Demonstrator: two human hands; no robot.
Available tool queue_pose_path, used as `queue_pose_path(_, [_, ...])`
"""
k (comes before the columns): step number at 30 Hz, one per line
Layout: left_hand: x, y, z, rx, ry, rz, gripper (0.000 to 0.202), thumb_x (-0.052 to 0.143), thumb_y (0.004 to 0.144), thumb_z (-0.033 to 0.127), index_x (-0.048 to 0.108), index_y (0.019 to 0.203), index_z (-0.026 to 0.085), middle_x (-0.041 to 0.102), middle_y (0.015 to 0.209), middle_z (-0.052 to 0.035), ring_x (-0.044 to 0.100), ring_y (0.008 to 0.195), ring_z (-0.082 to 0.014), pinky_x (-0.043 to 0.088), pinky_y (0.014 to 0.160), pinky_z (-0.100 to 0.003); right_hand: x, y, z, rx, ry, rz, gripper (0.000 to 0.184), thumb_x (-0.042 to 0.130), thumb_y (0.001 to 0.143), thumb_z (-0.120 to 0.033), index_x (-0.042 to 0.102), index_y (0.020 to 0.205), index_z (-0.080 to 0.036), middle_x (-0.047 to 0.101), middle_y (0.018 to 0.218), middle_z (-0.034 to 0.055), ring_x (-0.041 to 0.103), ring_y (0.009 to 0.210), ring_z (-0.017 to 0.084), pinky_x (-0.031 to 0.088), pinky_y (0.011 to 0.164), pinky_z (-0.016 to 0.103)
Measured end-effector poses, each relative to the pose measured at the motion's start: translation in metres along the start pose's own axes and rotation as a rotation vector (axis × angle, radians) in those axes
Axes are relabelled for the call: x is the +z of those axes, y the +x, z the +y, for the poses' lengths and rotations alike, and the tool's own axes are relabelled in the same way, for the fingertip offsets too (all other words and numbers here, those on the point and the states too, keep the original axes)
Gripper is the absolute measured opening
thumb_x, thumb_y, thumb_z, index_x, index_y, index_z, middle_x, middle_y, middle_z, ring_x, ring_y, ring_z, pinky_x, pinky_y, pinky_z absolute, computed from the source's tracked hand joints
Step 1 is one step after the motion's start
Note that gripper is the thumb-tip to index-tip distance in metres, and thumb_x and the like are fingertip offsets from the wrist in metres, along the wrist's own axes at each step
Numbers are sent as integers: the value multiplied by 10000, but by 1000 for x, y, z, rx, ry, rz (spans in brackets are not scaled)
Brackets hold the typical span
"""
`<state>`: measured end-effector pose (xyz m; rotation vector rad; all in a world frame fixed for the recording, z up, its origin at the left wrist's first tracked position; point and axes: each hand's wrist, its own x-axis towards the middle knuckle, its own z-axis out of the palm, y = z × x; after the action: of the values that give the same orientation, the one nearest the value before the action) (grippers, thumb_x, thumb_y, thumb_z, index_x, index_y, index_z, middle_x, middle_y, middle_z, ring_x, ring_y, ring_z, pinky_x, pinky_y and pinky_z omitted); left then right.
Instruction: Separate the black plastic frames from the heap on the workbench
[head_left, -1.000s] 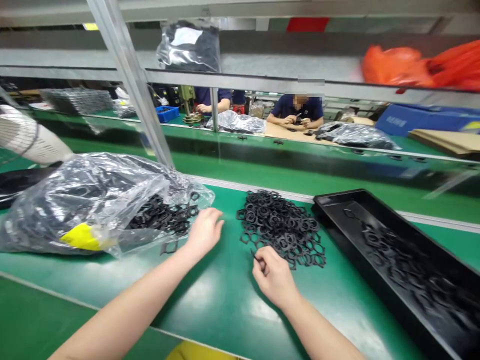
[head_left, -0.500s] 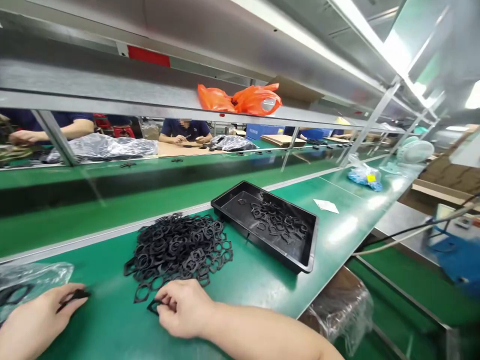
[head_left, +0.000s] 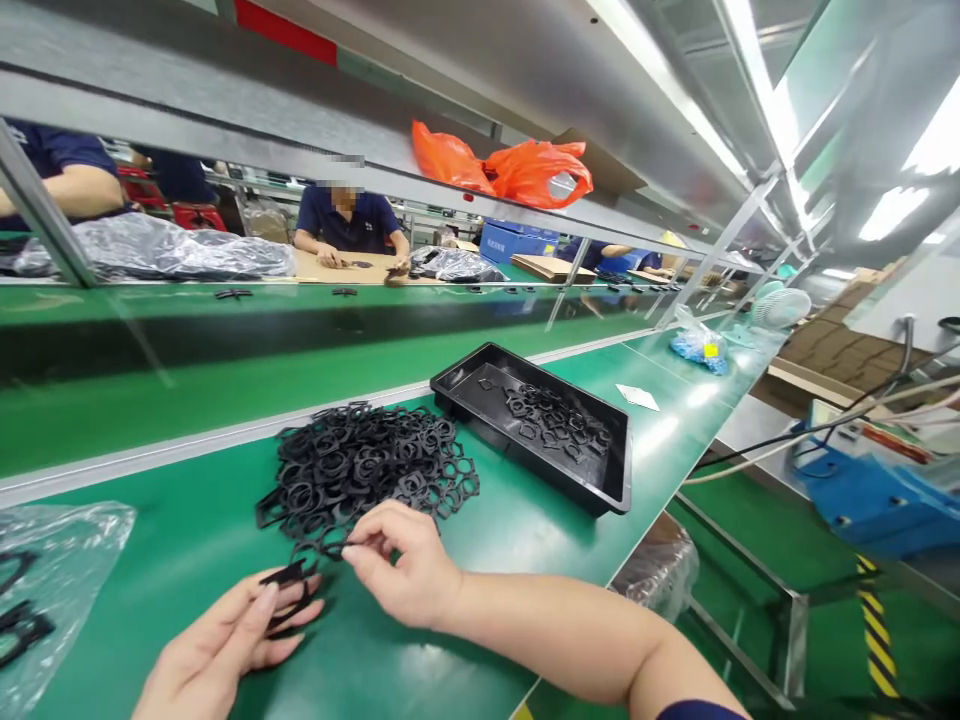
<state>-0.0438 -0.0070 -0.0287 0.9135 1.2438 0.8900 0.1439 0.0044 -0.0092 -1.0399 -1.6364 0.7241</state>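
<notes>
A heap of black ring-shaped rubber parts (head_left: 367, 470) lies on the green bench top (head_left: 187, 530). My left hand (head_left: 225, 640) sits at the lower left, fingers partly stretched, holding a black part (head_left: 289, 585) against its fingertips. My right hand (head_left: 405, 565) is closed in a pinch on a thin black part (head_left: 330, 548) at the near edge of the heap. Both hands are close together, just in front of the heap. A black tray (head_left: 615, 480) with several of the same parts stands to the right of the heap.
A clear plastic bag (head_left: 52, 580) with black parts lies at the far left. Beyond a green conveyor (head_left: 225, 380), other people (head_left: 345, 225) work at a second bench. Orange bags (head_left: 502, 170) sit on the shelf above. The bench edge drops off at the right, near cables and a blue machine (head_left: 877, 490).
The view swung right from the big bag to the tray. My left hand moved right toward my right hand, carrying a black part. My right hand lifted slightly at the heap's edge.
</notes>
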Motion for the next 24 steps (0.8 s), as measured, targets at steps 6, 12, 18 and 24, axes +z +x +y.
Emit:
queue_pose_path(6, [11, -12, 9, 77, -84, -36, 641, 646, 686, 568, 491, 1141, 145, 680, 1046, -120, 694, 832, -246, 572, 668, -304, 13, 3, -20, 298, 271, -85, 140, 613, 750, -302, 575, 794, -175, 553, 622, -30, 494, 510, 83, 424, 498, 203])
queue_pose_path(12, [16, -6, 10, 168, -212, -96, 441, 605, 765, 435, 502, 1102, 170, 653, 916, -68, 669, 753, -172, 543, 624, -263, 22, 3, -14, 451, 402, -171, 228, 682, 733, -365, 577, 790, -171, 568, 609, -16, 531, 500, 97, 453, 437, 202])
queue_pose_path(18, [17, -7, 5, 222, -152, -138, 354, 523, 838, 345, 486, 1143, 169, 640, 905, -66, 659, 775, -170, 542, 652, -273, 22, -3, 0, 462, 390, -191, 203, 697, 734, -345, 607, 738, -163, 543, 570, -23, 485, 461, 78, 429, 399, 180])
queue_pose_path(24, [18, -13, 5, 284, -49, -180, 322, 447, 885, 261, 474, 1197, 185, 643, 882, -54, 663, 822, -179, 551, 728, -304, 21, -2, -1, 411, 415, -159, 131, 693, 744, -297, 636, 714, -184, 506, 761, 0, 555, 622, 112, 575, 605, 281])
